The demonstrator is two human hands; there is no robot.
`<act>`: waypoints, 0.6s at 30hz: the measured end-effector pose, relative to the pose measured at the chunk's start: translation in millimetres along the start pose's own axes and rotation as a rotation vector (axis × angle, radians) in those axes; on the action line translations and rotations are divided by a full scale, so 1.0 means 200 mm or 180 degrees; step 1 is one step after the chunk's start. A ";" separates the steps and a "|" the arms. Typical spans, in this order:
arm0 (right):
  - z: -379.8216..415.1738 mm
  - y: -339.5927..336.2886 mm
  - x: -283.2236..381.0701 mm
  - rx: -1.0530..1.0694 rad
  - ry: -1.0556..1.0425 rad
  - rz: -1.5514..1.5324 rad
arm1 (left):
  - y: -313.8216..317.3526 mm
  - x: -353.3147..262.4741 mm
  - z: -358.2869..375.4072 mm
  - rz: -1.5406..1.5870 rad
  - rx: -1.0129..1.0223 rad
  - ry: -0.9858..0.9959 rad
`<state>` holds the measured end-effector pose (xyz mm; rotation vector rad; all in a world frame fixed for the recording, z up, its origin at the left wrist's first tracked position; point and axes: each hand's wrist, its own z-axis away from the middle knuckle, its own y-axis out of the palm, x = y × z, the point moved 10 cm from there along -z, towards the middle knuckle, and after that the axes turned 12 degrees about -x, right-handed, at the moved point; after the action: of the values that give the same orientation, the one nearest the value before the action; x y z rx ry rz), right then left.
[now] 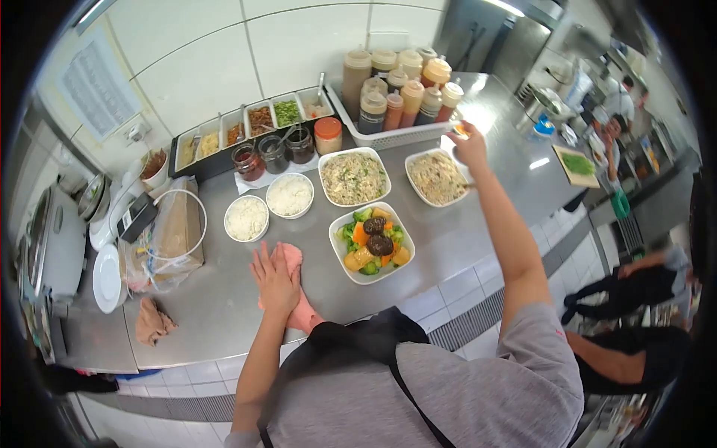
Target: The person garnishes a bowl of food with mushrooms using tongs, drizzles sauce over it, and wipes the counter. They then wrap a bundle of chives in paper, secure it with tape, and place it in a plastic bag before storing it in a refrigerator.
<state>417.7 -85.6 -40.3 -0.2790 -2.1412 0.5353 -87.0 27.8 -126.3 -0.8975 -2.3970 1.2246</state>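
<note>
Head view: left hand [275,280] presses open on one pink cloth [294,258], left of centre; right hand [470,146], upper right, curls, grip unclear, near two fried-rice bowls [437,178]. Centre: two white-rice bowls [290,196], one vegetable bowl [373,243]!

Pink cloth [293,261], white bowls [247,219], grey shirt [448,381], black apron strap [414,399]

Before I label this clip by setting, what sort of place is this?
Most likely a commercial kitchen: a long steel counter, many squeeze bottles in a white basket, and a row of small ingredient containers.
</note>
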 end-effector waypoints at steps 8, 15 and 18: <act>-0.62 0.53 -0.39 0.1393 0.0448 -0.0151 | 0.11 -0.32 -0.06 0.1253 0.0020 -0.1003; -0.57 0.48 -0.22 0.1315 0.0241 -0.1367 | 0.20 -0.34 -0.09 0.0725 -0.0115 -0.1532; -0.65 0.29 -0.05 0.0873 -0.0210 -0.2522 | 0.19 -0.37 -0.09 0.0429 -0.0272 -0.1617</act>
<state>529.7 -3.5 -7.8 0.7217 -1.9972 0.3552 -7.3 7.2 -145.5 -0.8648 -2.8341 1.5669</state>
